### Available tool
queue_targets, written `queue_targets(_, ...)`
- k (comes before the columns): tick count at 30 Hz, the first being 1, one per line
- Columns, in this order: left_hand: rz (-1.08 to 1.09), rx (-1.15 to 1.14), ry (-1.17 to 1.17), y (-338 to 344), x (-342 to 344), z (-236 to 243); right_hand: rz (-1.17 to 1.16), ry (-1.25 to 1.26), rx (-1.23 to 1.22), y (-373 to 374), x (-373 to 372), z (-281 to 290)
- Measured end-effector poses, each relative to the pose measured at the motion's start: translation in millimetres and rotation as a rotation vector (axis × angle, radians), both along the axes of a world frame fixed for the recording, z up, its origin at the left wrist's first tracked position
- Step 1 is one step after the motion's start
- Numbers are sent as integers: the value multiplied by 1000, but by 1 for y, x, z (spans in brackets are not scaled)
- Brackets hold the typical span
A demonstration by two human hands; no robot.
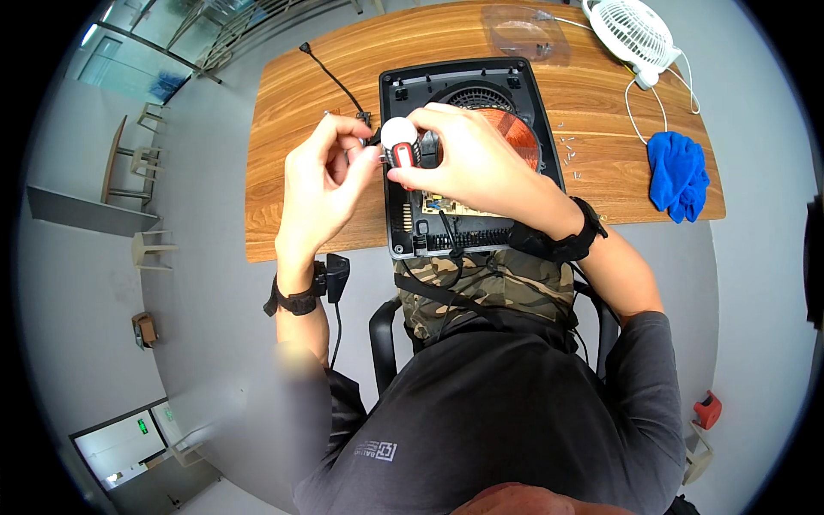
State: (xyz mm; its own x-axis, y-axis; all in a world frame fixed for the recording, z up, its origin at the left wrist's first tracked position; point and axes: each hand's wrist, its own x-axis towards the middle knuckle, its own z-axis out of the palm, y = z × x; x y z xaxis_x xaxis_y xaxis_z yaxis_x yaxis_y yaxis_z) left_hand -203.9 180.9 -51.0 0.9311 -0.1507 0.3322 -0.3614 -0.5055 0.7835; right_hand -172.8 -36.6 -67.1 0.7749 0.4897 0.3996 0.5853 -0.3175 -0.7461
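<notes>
Looks like a repair workshop to me, or at least a plain room being used as one, can't tell which. The giveaway is the brown wood-grain table (627, 184): there's an opened black plastic appliance housing (412, 87) with a round copper-coloured coil (515, 133) showing, plus small loose silver screws (567, 155) scattered beside it. The rest feels more commercial than homey tbh: smooth grey floor (219, 352), pale backless-looking stools (148, 251) dotted along the side, and a small glowing green sign (143, 427) at the framed opening, like public buildings have.
</notes>
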Motion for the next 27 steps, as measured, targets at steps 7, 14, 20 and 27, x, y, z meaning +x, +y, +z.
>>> queue_targets(7,-127,589,140,-3,-7,-23,-30,-35,29,-5,8,21)
queue_targets(14,-196,608,119,-7,-1,-45,-27,-78,53,-2,9,23)
queue_targets(20,-176,576,138,-4,0,-57,-17,-62,33,-1,9,27)
queue_targets(27,-125,551,216,-3,-1,-52,-18,-75,32,1,10,23)
